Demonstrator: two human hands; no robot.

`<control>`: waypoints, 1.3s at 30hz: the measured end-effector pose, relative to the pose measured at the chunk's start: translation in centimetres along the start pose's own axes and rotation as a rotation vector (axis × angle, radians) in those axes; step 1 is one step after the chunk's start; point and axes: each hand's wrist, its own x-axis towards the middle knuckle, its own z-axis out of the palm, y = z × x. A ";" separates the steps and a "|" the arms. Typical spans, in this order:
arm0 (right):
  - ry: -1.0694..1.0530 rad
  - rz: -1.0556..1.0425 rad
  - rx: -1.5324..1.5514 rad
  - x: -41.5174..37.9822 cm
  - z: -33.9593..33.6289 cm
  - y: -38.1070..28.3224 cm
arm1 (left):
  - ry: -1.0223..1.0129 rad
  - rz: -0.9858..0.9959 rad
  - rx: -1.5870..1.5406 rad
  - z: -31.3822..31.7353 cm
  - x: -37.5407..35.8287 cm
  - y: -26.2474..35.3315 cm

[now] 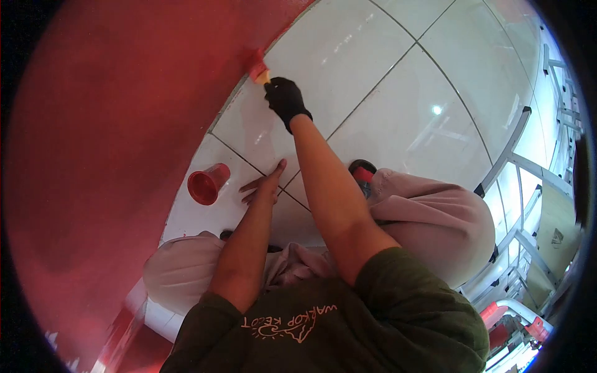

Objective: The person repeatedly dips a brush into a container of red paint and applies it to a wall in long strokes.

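Observation:
My right hand point(286, 102), in a black glove, is closed around the handle of a paintbrush point(259, 68). Red paint covers the brush head, which touches the bottom edge of the red wall point(124, 124) where it meets the floor. My bare left hand point(264, 186) rests on the white tiles with its fingers spread. Just left of it a red plastic cup point(209, 184) stands on the floor, its rim tilted toward me in the view; what is inside cannot be made out clearly.
White floor tiles point(373, 105) with dark joints stretch to the right of the wall. Metal ladders or frames point(522, 165) stand along the right side. A red and white tubular object point(516, 311) is at the lower right. My bent knees are on both sides.

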 end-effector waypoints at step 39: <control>-0.028 0.229 0.008 -2.8 -3.9 -1.3 | 0.021 -0.079 -0.043 0.1 0.2 0.2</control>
